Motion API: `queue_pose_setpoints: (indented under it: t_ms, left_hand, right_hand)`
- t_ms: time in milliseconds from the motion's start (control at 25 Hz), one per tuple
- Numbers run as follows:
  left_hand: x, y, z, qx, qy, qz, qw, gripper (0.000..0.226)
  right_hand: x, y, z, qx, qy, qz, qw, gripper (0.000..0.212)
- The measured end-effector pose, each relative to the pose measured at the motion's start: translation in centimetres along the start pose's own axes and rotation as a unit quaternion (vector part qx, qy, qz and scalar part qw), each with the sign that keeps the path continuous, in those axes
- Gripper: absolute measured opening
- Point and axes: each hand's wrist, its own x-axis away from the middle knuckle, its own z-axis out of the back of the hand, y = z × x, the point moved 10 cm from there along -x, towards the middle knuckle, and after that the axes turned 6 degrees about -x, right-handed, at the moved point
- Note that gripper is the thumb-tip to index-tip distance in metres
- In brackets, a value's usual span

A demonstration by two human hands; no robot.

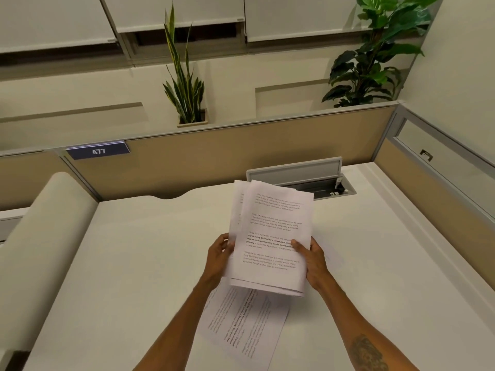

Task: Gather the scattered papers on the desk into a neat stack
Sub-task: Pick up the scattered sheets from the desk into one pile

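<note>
Both hands clasp papers (edges uneven).

nameplate: "477" | held papers: bold line, seemingly "way of living"

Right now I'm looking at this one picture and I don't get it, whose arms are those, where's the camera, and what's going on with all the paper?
There is no machine here. The single picture comes from a wide-angle camera worn on a person's head, looking forward and down, so the two bare arms reaching in from the bottom are that person's own.

The left hand and right hand grip a bundle of printed sheets by its side edges, raised above the white desk. The sheets are not yet squared up: one pokes out at the top left.

More loose papers lie flat on the desk below the bundle, turned at an angle.

Behind the bundle, an open cable tray is set into the desk. Beyond the beige partition stand two potted plants.
</note>
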Motion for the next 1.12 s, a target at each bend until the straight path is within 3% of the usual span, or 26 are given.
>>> queue_pose_setpoints:
  t_ms: [280, 440, 560, 920, 1120]
  left_hand:
    - [2.1, 0.2, -0.1, 0.051, 0.000, 0.011, 0.999, 0.024]
    - [2.3, 1.4, 0.7, 0.057, -0.002, -0.004, 0.998, 0.043]
    - [2.9, 0.5, 1.4, 0.084, 0.019, 0.000, 0.996, 0.032]
    - [4.6, -2.1, 0.2, 0.066, -0.019, 0.010, 0.998, 0.031]
    - [4.9, -2.4, 0.0, 0.058, 0.001, 0.003, 0.998, 0.023]
  right_hand:
    - [0.1, -1.4, -2.1, 0.062, -0.034, 0.016, 0.997, 0.036]
    - [0.9, -2.2, -4.4, 0.102, -0.062, 0.069, 0.990, 0.029]
    - [1.4, -1.7, -4.6, 0.131, -0.063, 0.090, 0.985, 0.029]
    - [2.1, 1.5, -3.8, 0.166, -0.088, 0.037, 0.982, 0.046]
    - [2.3, 2.0, -4.3, 0.203, -0.073, 0.028, 0.976, 0.029]
